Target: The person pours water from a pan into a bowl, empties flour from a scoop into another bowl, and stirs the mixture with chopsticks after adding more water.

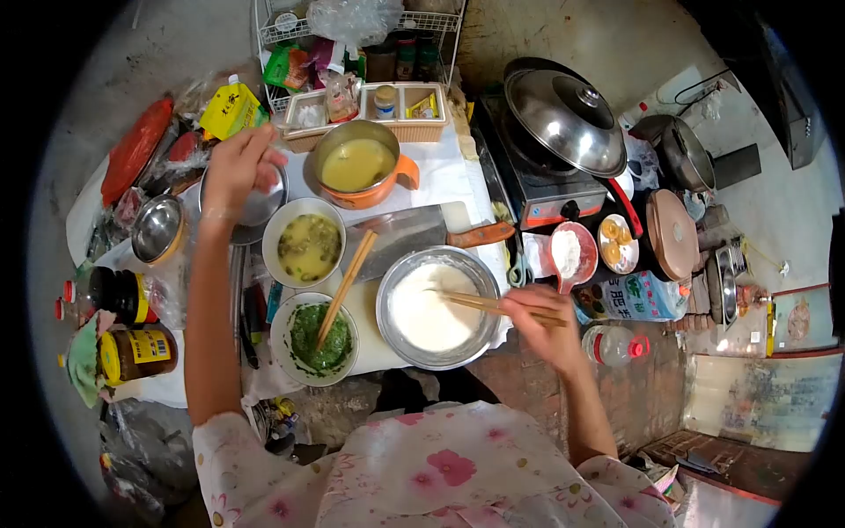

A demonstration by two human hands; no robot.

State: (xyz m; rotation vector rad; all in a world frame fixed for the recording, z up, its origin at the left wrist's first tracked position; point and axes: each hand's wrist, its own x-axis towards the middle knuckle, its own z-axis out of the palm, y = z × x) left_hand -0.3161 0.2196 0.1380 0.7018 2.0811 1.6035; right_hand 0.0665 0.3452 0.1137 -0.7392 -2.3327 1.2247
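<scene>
White mixture (424,319) seemingly hides tips of held chopsticks (482,302).

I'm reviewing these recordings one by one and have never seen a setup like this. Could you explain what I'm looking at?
There is no machine here: a person works with two bare hands. The single picture comes from a camera worn on the head, looking forward and down, so the flowered shirt at the bottom is the wearer's own.

The right hand holds wooden chopsticks, their tips in a white mixture inside a metal bowl. The left hand is raised at the far left of the work surface, fingers curled; whether it holds anything is unclear.

Between them lie a knife, a bowl of yellowish liquid, an orange pot, and a bowl of green paste with another pair of chopsticks.
</scene>
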